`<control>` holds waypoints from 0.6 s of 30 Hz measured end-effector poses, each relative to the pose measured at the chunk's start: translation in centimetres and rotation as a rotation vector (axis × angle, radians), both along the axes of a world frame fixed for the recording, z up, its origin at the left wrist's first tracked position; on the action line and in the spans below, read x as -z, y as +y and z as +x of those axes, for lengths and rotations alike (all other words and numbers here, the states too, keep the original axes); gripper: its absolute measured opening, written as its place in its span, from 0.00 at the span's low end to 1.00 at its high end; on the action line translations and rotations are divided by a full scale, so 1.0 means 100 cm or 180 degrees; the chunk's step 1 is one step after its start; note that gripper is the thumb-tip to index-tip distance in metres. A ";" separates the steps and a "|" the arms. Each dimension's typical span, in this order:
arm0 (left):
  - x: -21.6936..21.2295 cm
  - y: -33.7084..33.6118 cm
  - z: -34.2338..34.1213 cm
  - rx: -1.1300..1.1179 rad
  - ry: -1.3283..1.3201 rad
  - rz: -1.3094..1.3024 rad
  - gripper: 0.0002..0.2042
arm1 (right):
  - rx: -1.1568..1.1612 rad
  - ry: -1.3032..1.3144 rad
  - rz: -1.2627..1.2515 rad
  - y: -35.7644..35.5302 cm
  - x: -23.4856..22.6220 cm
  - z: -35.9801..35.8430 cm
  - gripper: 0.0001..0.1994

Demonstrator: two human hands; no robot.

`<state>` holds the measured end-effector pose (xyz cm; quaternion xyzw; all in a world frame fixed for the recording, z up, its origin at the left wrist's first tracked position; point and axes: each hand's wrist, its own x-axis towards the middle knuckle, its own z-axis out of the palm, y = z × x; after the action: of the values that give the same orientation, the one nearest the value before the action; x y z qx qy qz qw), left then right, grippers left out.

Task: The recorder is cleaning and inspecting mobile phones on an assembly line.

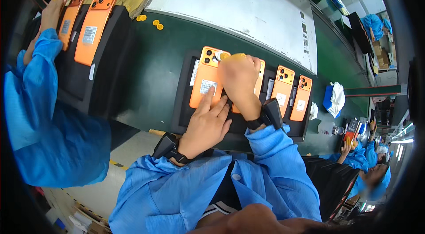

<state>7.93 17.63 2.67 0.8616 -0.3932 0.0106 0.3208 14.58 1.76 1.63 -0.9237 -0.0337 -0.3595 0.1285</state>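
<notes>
Several orange phones lie back-up in a black tray (179, 114) in front of me. My left hand (203, 130) rests with fingers apart, its fingertips on the label of the leftmost phone (197, 96). My right hand (239, 79) is closed and bent over that phone's camera area. A small white cloth (218, 55) shows at its fingertips, against the lenses, and yellow finger cots cover some fingers. Behind this hand a second phone (260, 77) is partly hidden. Two more phones, one nearer (283, 84) and one at the right end (302, 99), lie further right.
Another person's blue-sleeved arm (40, 66) reaches over a second black tray (113, 39) with orange phones at left. Loose yellow finger cots (158, 25) lie on the green table (155, 61). A white board (234, 13) stretches behind. A blue-and-white cloth bundle (335, 100) sits right.
</notes>
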 end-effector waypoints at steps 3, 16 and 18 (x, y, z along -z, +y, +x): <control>0.004 0.000 -0.001 -0.0023 0.0138 0.0073 0.20 | -0.0384 -0.0123 0.0049 0.016 0.010 -0.001 0.03; -0.002 -0.009 0.004 0.0019 -0.0059 0.0123 0.20 | -0.0118 -0.0041 0.0083 -0.003 0.022 0.019 0.07; -0.003 -0.007 0.000 -0.0016 -0.0080 0.0170 0.19 | 0.0167 0.0075 0.0121 -0.007 0.010 0.026 0.05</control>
<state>7.98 16.94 2.96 0.8707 -0.3951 0.0117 0.2927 17.14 1.05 0.67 -0.9258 -0.0012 -0.3524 0.1371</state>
